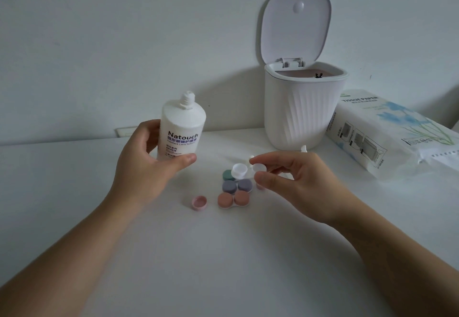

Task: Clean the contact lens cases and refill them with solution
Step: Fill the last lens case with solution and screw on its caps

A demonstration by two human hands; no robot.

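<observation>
The left hand grips the uncapped solution bottle above the table, the right hand pinches an open white lens case; tilting either risks spilling.

Dim, flat, bluish light fills the scene. The bin throws a soft shadow leftward on the far wall. Wide-angle distortion bends the edges; detail is slightly soft.
</observation>
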